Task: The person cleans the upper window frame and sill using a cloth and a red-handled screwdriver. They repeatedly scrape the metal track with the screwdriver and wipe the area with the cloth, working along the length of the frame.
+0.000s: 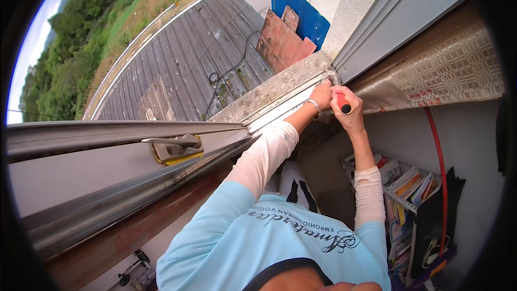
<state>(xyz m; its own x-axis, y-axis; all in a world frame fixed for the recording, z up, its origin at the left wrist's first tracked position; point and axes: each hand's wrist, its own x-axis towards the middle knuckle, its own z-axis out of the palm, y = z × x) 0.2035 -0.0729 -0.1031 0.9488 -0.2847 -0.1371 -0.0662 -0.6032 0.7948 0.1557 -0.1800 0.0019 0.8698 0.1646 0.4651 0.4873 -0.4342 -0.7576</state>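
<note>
My right hand (351,118) is wrapped round the red-and-black handle (342,101) of a tool like a screwdriver; its working end is hidden. Close beside it, my left hand (321,95), with a bracelet at the wrist, reaches into the far corner of the window frame. Its fingers are bent and pressed together at a crumpled greyish-white piece (334,77), perhaps cloth, and what they grip is mostly covered. Both hands meet at the end of the white window track (285,112), against the grey upright frame (401,19).
A window sash (97,170) with a metal handle (171,147) crosses the left side. Outside lie a stone sill (269,90), a plank-like roof (180,59) and reddish boards (280,40). Indoors on the right are a patterned curtain (449,62), a red hose (437,151) and a filled shelf (412,188).
</note>
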